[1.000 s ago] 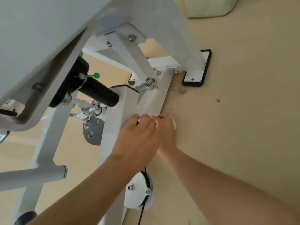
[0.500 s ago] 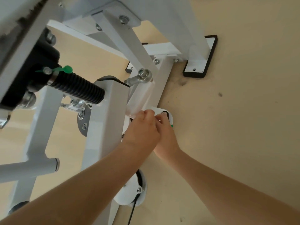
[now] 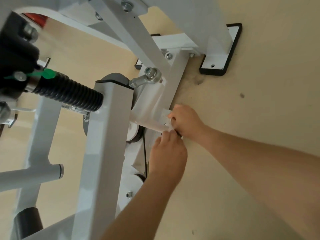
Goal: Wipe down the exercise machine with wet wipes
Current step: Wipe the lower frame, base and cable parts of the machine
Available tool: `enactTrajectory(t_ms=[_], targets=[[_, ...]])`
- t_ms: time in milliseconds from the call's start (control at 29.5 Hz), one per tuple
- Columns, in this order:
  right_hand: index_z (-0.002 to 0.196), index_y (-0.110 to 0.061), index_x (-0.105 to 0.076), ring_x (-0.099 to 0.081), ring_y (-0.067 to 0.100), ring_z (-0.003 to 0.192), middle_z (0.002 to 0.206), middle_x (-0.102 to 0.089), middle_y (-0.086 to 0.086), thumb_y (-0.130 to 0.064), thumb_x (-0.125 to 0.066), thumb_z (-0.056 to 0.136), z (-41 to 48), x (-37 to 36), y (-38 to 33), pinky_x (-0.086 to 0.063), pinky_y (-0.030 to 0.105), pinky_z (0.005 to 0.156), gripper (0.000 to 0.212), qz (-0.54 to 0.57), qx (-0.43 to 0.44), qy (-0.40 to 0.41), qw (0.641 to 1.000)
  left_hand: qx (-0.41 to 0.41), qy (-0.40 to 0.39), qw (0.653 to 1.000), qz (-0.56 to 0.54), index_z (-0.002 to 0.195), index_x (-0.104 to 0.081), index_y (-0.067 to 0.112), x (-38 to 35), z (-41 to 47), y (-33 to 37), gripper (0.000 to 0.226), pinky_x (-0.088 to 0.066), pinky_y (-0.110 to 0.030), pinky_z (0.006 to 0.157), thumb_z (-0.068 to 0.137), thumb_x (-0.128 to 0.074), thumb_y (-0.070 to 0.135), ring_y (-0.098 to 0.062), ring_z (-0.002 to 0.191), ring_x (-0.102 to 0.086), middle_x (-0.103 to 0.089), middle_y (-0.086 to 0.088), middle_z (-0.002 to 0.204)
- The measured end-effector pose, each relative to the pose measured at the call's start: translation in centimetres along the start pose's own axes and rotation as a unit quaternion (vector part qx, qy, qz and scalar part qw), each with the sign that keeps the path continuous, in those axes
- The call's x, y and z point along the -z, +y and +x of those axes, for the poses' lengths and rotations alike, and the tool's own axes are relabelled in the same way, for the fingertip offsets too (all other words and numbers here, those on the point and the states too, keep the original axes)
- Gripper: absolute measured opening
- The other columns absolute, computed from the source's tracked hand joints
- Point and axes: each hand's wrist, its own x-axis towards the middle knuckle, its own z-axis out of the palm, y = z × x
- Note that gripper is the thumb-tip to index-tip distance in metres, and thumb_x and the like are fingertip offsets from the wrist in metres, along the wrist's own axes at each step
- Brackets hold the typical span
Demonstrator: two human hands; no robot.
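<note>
The white exercise machine (image 3: pixel 107 135) fills the left and top of the head view, with slanted steel bars, a silver rod-end joint (image 3: pixel 147 77) and white pulleys (image 3: pixel 133 131) low in the frame. Beside the slanted lower bar, my right hand (image 3: pixel 186 122) pinches a thin white wet wipe (image 3: pixel 164 116) with curled fingers. Just below it, my left hand (image 3: pixel 167 153) pinches the same wipe at its lower edge. The two hands almost touch. A small dark object under my right fingers is mostly hidden.
A black ribbed boot (image 3: pixel 69 95) with a green tag (image 3: pixel 48 73) juts from the left. A black-edged foot plate (image 3: pixel 220 54) rests on the beige floor (image 3: pixel 251 101), which has dark smudges near the plate. A black cable (image 3: pixel 145 153) runs down past the pulleys.
The camera has dropped closer to the frame. My hands have drawn slightly apart, the right moving up and right, and a white wipe now shows stretched between them.
</note>
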Motion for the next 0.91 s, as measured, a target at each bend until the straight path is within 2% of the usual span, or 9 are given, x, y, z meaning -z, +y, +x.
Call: enactTrajectory(t_ms=[102,203,305,372,508,575,677,778,914], targets=[[0.073,-0.003,-0.069,-0.056,0.033,0.068,0.074,-0.056,0.012,0.001,-0.055,0.079,-4.0,-2.8,0.6,-0.034,0.029,0.058,0.016,0.083,-0.021,0.098,0.991,0.169,0.030,0.947,-0.270,0.136,-0.043,0.012,-1.4,-0.9,1.0,0.055,-0.036,-0.026,0.095,0.082,-0.047,0.002,-0.022,0.115,-0.046,-0.048,-0.003,0.131],[0.083,-0.004,-0.074,-0.055,0.029,0.066,0.075,-0.060,0.009,-0.001,-0.057,0.078,-7.4,-4.3,0.7,-0.046,0.029,0.057,0.018,0.121,0.011,0.161,0.979,0.232,0.050,0.864,-0.443,0.146,-0.032,0.014,-2.2,-1.1,1.5,0.065,-0.032,-0.017,0.088,0.085,-0.049,-0.001,-0.018,0.125,-0.044,-0.041,-0.002,0.143],[0.083,-0.006,-0.073,-0.057,0.029,0.071,0.077,-0.060,0.008,-0.016,-0.045,0.086,-6.5,-4.4,0.4,-0.048,0.031,0.058,0.030,0.116,-0.007,0.185,0.976,0.254,0.059,0.827,-0.498,0.147,-0.032,0.019,-3.0,-0.3,1.3,0.066,-0.029,-0.014,0.087,0.087,-0.049,0.000,-0.014,0.125,-0.044,-0.041,0.001,0.142],[0.085,-0.005,-0.072,-0.060,0.031,0.079,0.084,-0.062,0.010,-0.013,-0.048,0.088,-4.3,-3.6,0.0,-0.048,0.033,0.064,0.026,0.129,-0.046,0.169,0.976,0.269,0.068,0.804,-0.527,0.142,-0.040,0.025,-3.4,0.6,1.0,0.059,-0.035,-0.017,0.088,0.088,-0.049,0.002,-0.011,0.114,-0.051,-0.047,0.003,0.134],[0.084,-0.005,-0.074,-0.062,0.026,0.077,0.085,-0.065,0.010,-0.006,-0.057,0.082,-3.8,-3.6,-1.9,-0.048,0.032,0.066,0.018,0.192,-0.047,0.193,0.961,0.337,0.138,0.700,-0.614,0.100,-0.059,0.040,-3.6,1.7,0.5,0.042,-0.051,-0.030,0.080,0.086,-0.045,0.003,-0.007,0.090,-0.062,-0.065,0.010,0.101],[0.079,-0.009,-0.073,-0.061,0.021,0.071,0.080,-0.063,0.005,-0.009,-0.062,0.080,-6.6,-5.3,-2.2,-0.045,0.029,0.061,0.012,0.184,-0.038,0.180,0.966,0.380,0.138,0.657,-0.636,0.104,-0.063,0.034,-4.1,1.2,0.6,0.030,-0.051,-0.028,0.080,0.090,-0.050,0.010,-0.006,0.090,-0.064,-0.067,0.013,0.094],[0.080,-0.014,-0.073,-0.063,0.019,0.068,0.076,-0.064,0.000,-0.006,-0.067,0.074,-9.6,-6.6,-1.8,-0.047,0.026,0.058,0.012,0.186,-0.045,0.153,0.970,0.376,0.113,0.627,-0.673,0.102,-0.065,0.029,-5.1,0.7,1.1,0.015,-0.050,-0.023,0.074,0.090,-0.061,0.021,-0.006,0.083,-0.066,-0.070,0.015,0.081],[0.084,-0.014,-0.073,-0.063,0.018,0.070,0.077,-0.069,0.000,-0.005,-0.066,0.078,-7.3,-5.3,-1.8,-0.048,0.028,0.065,0.013,0.269,-0.122,0.222,0.929,0.376,0.144,0.591,-0.699,0.098,-0.071,0.022,-5.2,2.0,0.4,0.011,-0.050,-0.018,0.072,0.087,-0.069,0.023,-0.005,0.082,-0.068,-0.073,0.009,0.084],[0.102,-0.013,-0.072,-0.068,0.015,0.082,0.092,-0.072,-0.001,0.001,-0.060,0.085,-7.4,-4.6,-1.9,-0.053,0.026,0.075,0.025,0.336,-0.114,0.197,0.914,0.409,0.199,0.522,-0.722,0.090,-0.072,0.015,-5.9,3.0,0.4,0.004,-0.054,-0.022,0.073,0.086,-0.070,0.016,-0.012,0.079,-0.069,-0.074,0.000,0.083]])
